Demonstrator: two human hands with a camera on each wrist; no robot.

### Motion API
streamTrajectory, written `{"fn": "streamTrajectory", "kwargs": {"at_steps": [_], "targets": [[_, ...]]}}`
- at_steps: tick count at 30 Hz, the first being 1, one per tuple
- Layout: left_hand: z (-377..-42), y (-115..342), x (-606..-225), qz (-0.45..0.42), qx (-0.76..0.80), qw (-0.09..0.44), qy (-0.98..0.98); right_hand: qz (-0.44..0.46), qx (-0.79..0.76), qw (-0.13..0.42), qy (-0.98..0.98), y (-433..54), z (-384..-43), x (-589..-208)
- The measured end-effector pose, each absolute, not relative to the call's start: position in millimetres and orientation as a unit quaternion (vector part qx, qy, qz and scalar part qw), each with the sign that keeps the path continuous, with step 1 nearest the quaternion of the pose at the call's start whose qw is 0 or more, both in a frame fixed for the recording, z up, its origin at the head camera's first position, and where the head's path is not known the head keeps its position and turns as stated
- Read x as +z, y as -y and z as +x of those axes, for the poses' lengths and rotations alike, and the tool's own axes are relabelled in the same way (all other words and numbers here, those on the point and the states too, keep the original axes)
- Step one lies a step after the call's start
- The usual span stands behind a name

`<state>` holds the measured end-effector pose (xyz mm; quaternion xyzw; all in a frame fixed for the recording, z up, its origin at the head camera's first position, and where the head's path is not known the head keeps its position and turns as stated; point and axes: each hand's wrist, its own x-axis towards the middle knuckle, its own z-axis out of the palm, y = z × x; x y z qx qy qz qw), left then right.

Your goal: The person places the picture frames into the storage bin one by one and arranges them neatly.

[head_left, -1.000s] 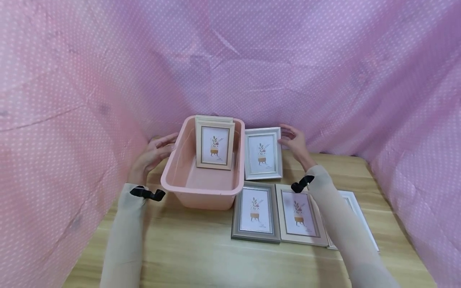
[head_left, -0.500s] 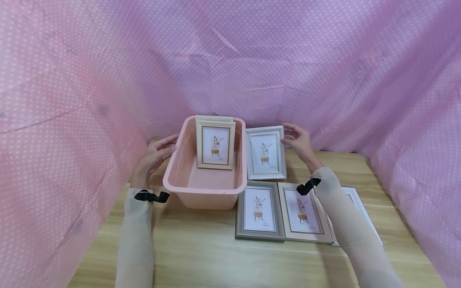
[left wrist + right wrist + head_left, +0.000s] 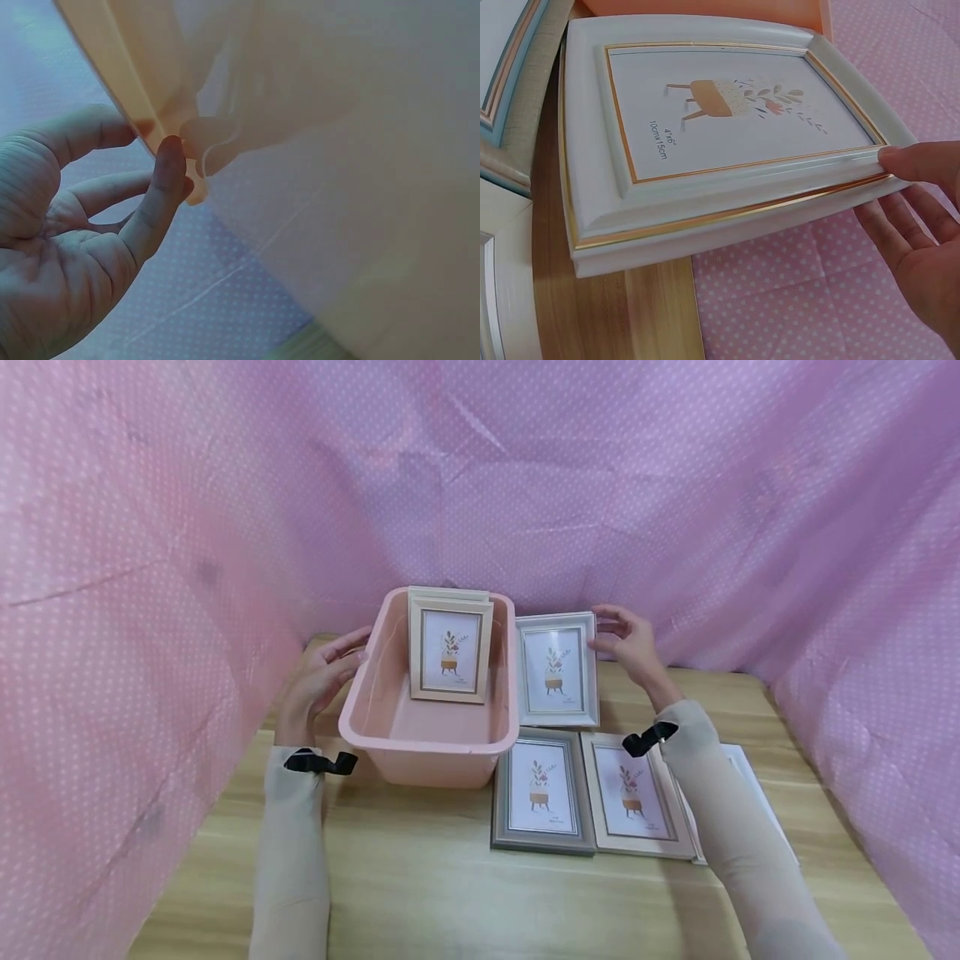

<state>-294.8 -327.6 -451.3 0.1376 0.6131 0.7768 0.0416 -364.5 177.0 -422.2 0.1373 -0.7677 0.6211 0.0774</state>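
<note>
Left hand (image 3: pixel 318 681) grips the pink tub (image 3: pixel 431 768) at its 9 o'clock rim; right hand (image 3: pixel 628 647) pinches the white frame (image 3: pixel 557 670), at the tub's 3 o'clock. Gray frame (image 3: pixel 543 791): on the counter (image 3: pixel 420 877), 4 o'clock.

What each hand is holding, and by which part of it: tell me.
The right hand pinches the white, gold-lined frame near its top right corner; the left hand grips the pink tub by the rim on its left side.
</note>
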Motion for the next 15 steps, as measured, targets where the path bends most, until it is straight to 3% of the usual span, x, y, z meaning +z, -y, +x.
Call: {"fn": "streamTrajectory", "kwargs": {"at_steps": [15], "targets": [[-291.4, 320.8, -455.6, 0.142, 0.797, 0.012, -0.586, 0.120, 0.626, 0.054, 0.768, -180.6, -356.7, -417.3]]}}
